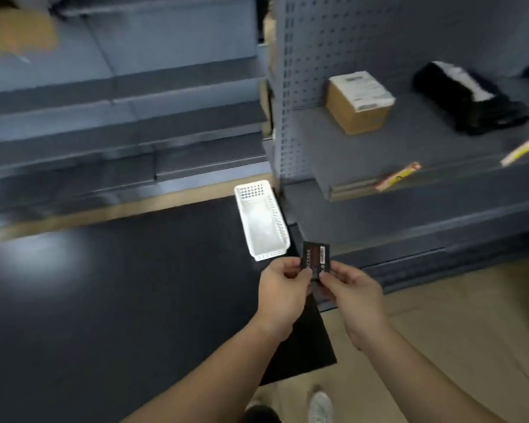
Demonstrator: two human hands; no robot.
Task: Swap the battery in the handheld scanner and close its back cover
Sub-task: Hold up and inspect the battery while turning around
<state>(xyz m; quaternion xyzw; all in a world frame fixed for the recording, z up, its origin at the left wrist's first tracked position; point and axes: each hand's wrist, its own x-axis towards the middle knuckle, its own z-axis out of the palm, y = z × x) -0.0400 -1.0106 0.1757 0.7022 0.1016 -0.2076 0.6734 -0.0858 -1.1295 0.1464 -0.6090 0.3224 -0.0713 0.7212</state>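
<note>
A flat black battery with a reddish label is held upright between both hands, just past the right end of a dark table. My left hand pinches its lower left edge with thumb and fingers. My right hand pinches its lower right edge. A black object with a white label lies on the shelf at the upper right; it is too blurred to tell whether it is the scanner.
A white slotted plastic basket stands on the dark table near its far right corner. A cardboard box sits on the grey shelf at the right. More grey shelving runs along the back left. Tan floor and a shoe show below.
</note>
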